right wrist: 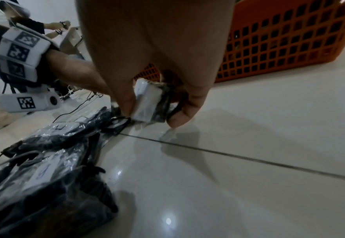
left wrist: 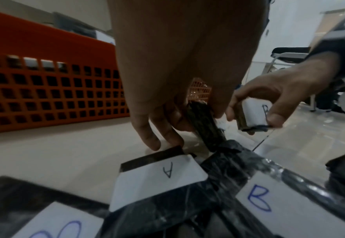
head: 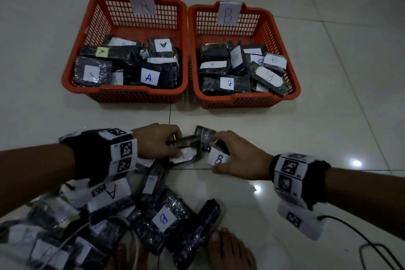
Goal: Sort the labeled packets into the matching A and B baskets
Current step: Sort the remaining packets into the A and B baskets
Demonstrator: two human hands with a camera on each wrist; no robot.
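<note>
Right hand [head: 237, 155] pinches a small B packet [head: 218, 158], thumb and fingers curled around it, just above the floor [head: 328, 116] at 6 o'clock of the B basket [head: 293, 85]. Left hand [head: 156, 141] grasps a dark packet [left wrist: 205, 127], fingers wrapped; its label looks like A, blurred. A basket [head: 65, 79] sits at 9 o'clock of the B basket, touching or nearly so; both hold packets. Unsorted pile [head: 162, 217] lies at 7 o'clock of the hands, by bare feet [head: 230, 250].
</note>
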